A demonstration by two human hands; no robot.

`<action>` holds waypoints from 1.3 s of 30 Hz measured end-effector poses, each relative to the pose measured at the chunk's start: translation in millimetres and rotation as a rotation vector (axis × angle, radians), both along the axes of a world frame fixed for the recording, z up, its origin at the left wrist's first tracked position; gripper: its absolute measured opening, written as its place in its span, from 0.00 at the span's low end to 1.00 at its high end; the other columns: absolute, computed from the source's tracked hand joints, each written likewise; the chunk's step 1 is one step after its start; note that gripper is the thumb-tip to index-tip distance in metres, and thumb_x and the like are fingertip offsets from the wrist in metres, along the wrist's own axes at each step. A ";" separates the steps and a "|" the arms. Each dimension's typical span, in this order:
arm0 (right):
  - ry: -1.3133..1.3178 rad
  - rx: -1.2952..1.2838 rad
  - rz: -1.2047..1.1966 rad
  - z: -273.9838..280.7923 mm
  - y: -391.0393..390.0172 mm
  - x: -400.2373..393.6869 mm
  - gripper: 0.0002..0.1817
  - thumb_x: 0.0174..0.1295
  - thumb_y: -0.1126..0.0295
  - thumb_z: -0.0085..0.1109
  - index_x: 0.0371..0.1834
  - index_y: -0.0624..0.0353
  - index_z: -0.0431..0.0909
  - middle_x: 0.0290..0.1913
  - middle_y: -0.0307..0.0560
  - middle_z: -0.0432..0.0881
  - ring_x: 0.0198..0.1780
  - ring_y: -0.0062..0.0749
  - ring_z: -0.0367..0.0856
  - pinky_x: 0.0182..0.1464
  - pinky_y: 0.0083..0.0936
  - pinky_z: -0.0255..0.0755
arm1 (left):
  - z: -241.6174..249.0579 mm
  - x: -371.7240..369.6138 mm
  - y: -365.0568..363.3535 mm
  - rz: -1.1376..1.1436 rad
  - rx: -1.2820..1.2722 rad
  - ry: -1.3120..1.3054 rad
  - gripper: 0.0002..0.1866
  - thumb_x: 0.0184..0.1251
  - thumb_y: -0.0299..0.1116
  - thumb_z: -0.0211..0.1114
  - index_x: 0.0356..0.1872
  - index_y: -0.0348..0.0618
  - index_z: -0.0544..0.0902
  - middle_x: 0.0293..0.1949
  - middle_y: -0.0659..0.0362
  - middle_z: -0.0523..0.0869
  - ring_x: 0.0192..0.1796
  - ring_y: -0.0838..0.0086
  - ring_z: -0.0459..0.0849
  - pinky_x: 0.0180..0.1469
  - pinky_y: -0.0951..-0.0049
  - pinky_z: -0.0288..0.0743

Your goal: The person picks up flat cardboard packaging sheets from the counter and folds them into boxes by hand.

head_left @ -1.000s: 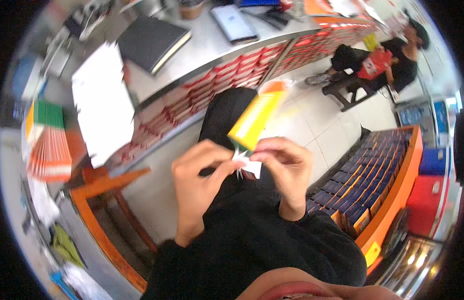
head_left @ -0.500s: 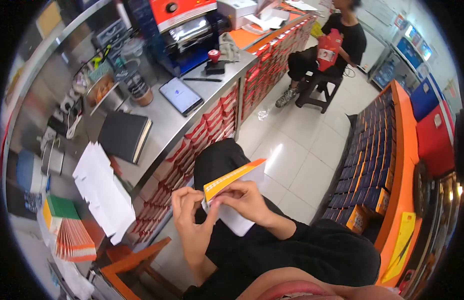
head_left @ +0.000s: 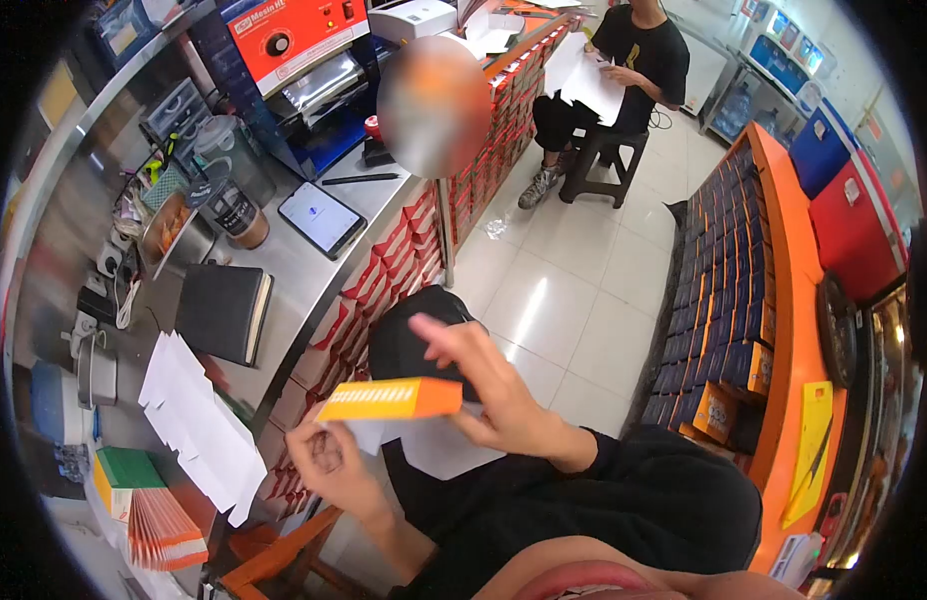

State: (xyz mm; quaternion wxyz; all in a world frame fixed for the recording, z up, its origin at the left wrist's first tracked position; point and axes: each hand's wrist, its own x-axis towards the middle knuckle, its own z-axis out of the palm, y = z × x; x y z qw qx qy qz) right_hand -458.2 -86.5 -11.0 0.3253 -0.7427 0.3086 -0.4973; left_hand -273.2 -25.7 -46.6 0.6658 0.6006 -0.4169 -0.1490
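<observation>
A folded carton with an orange and yellow strip and white sides is held over my lap. My left hand is at its left end, with curled fingers pinching the lower edge. At the right end, my right hand has its thumb against the orange tip, while its other fingers are raised and spread. Part of the white side is hidden behind the strip and hands. White cut sheets lie on the metal counter at the left.
The steel counter holds a black notebook, a phone, a cup and a red machine. Stacked boxes stand at the right. A person sits on a stool holding white sheets.
The carton has turned so its coloured strip lies nearly level. My left hand moved left and down; my right hand's fingers lifted and spread. The seated person now holds white sheets instead of something red.
</observation>
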 end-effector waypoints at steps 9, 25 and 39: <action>0.163 -0.049 0.060 -33.7 13.3 22.5 0.32 0.59 0.81 0.60 0.69 0.50 0.71 0.44 0.50 0.68 0.48 0.36 0.72 0.48 0.22 0.69 | 36.7 -58.8 3.5 -0.233 0.072 0.249 0.21 0.69 0.18 0.59 0.63 0.29 0.72 0.55 0.48 0.78 0.56 0.68 0.80 0.58 0.69 0.76; -0.341 0.451 -0.143 -10.4 15.0 25.0 0.27 0.54 0.84 0.67 0.60 0.62 0.73 0.38 0.44 0.86 0.43 0.22 0.83 0.50 0.23 0.75 | 11.0 -57.9 0.6 -0.156 0.037 0.058 0.11 0.59 0.13 0.68 0.43 0.27 0.85 0.45 0.51 0.87 0.49 0.73 0.85 0.55 0.74 0.77; -0.447 0.537 0.041 -14.5 18.0 24.3 0.25 0.54 0.86 0.67 0.52 0.63 0.67 0.38 0.48 0.85 0.48 0.31 0.83 0.56 0.27 0.72 | 40.9 -33.6 14.7 -0.317 0.088 0.393 0.10 0.59 0.16 0.69 0.43 0.28 0.85 0.42 0.50 0.88 0.42 0.72 0.88 0.47 0.75 0.83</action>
